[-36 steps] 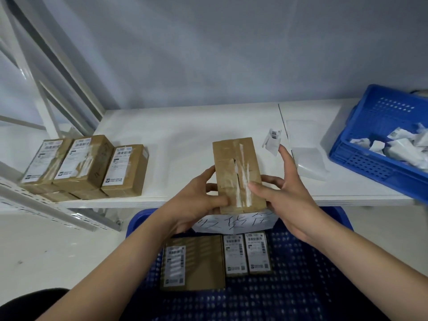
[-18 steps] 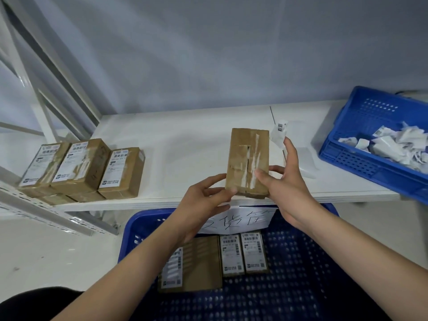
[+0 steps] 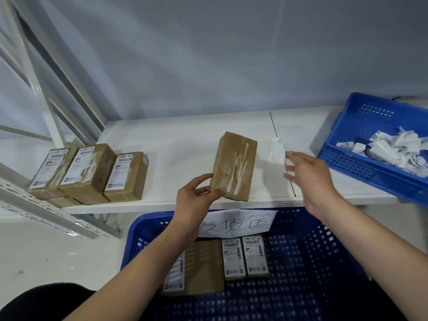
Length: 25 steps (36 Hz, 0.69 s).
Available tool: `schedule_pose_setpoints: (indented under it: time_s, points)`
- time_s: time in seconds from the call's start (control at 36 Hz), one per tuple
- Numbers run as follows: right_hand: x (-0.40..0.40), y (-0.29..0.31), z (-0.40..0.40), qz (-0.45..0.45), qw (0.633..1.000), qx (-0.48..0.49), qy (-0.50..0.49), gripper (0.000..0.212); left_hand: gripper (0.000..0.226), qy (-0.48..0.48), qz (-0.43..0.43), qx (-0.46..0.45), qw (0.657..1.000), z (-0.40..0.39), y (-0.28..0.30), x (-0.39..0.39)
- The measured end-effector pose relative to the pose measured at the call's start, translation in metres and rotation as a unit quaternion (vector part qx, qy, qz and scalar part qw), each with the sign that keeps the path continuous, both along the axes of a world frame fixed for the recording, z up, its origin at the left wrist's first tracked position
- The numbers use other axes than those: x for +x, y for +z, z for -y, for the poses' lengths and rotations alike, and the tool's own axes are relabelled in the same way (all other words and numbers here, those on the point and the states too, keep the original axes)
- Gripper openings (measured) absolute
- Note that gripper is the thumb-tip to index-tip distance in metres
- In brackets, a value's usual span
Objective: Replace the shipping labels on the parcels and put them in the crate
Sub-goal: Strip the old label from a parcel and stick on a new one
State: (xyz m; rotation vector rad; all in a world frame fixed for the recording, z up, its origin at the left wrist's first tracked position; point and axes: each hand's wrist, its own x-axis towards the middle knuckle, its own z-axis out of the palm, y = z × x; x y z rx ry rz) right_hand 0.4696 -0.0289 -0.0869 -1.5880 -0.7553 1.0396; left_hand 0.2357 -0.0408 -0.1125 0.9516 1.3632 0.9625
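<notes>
Left hand (image 3: 196,200) grip pinching parcel (image 3: 234,165) near corner; right hand (image 3: 308,174) released, holding peeled label (image 3: 276,151).

A brown cardboard parcel (image 3: 235,165), matt and scuffed with torn white paper residue and glossy tape, above a smooth white worktop (image 3: 185,144). Three more cardboard parcels (image 3: 90,170) carry printed paper labels under shiny clear tape. Perforated blue plastic forms the crate (image 3: 324,262) below, fronted by a handwritten paper sign (image 3: 238,222), and a second blue plastic bin (image 3: 347,163) holding crumpled white paper scraps (image 3: 389,147). The shelf frame (image 3: 46,218) is white-painted perforated metal.
</notes>
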Motion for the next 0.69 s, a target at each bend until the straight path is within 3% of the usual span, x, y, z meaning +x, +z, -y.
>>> schedule_pose_setpoints:
  time_s: [0.36,0.5,0.69]
  points:
    - [0.008,0.005,0.005,0.036,0.999,0.013,-0.013,0.012,0.039,-0.02,-0.205,0.122,0.971,0.017,-0.001,0.021]
    - [0.022,0.01,0.021,0.038,0.999,0.015,0.003,0.006,0.04,-0.049,-0.232,0.138,0.962,0.019,0.003,0.031]
    - [0.075,0.015,0.04,0.047,0.996,0.016,-0.069,0.011,0.037,-0.063,-0.239,0.173,0.954,0.001,0.016,0.071]
